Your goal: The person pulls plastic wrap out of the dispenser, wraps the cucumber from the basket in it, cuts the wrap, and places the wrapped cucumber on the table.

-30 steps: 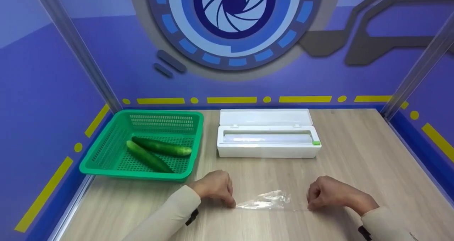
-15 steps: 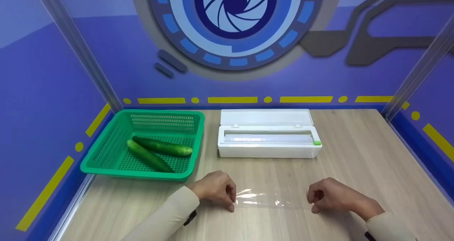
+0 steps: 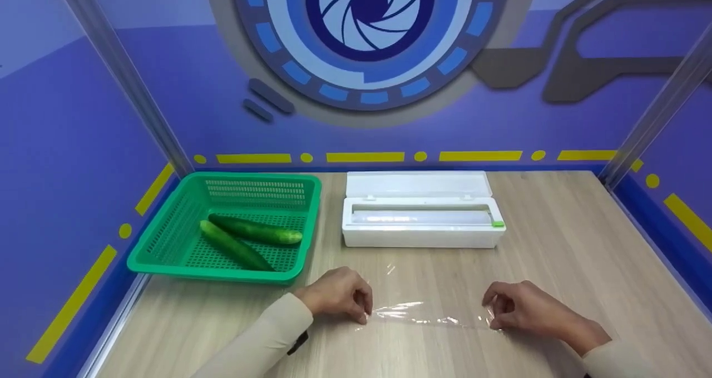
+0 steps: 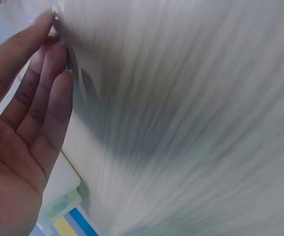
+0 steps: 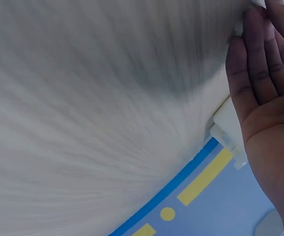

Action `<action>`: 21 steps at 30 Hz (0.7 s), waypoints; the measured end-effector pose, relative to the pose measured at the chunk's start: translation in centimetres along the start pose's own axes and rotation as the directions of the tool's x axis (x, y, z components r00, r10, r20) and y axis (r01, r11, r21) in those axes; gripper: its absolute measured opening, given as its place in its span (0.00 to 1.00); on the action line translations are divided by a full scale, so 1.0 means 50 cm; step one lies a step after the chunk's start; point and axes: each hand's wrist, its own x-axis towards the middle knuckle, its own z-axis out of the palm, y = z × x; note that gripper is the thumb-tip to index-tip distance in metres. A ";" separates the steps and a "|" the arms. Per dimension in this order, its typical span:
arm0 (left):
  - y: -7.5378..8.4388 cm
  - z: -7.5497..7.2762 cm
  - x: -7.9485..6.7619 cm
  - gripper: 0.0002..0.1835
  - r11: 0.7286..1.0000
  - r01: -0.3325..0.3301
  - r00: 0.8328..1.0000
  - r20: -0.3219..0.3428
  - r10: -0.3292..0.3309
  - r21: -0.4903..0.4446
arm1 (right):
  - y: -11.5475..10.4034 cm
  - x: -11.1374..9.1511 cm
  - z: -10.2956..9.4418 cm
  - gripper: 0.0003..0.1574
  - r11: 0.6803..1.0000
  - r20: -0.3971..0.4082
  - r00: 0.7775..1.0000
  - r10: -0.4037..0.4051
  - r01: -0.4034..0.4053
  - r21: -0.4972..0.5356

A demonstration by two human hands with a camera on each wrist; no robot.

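A sheet of clear plastic wrap (image 3: 411, 314) lies low over the wooden table between my hands, creased and glinting. My left hand (image 3: 340, 296) pinches its left near corner between thumb and fingertips; the left wrist view shows this hand (image 4: 21, 103) with thumb and fingers meeting at the film. At the right near corner, my right hand (image 3: 525, 310) pinches the film the same way, and that hand (image 5: 267, 83) is also in the right wrist view. Beyond them sits a white wrap dispenser (image 3: 423, 238), lid raised, with a roll of wrap (image 3: 420, 217) inside.
To the left stands a green plastic basket (image 3: 217, 275) holding two cucumbers (image 3: 236, 246). A green slider (image 3: 497, 224) sits at the dispenser's right end. Blue printed walls (image 3: 356, 136) enclose the wooden table (image 3: 578, 244) at the back and sides.
The bunched film between my hands has spread flatter, with smaller glints. My right hand has shifted slightly right. My left hand stays almost in place; basket and dispenser have not moved.
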 end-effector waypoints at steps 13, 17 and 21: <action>-0.008 0.013 0.001 0.16 0.999 -0.048 0.999 -0.017 0.048 0.014 | 0.022 -0.018 0.018 0.32 0.983 -0.122 0.980 -0.158 0.144 -0.117; -0.010 0.016 -0.005 0.17 0.998 -0.064 0.998 -0.017 0.064 -0.010 | 0.023 -0.023 0.020 0.42 0.981 -0.126 0.978 -0.166 0.150 -0.127; -0.010 0.017 -0.011 0.17 0.997 -0.078 0.996 -0.030 0.078 0.004 | 0.020 -0.023 0.016 0.46 0.985 -0.104 0.991 -0.081 0.064 -0.160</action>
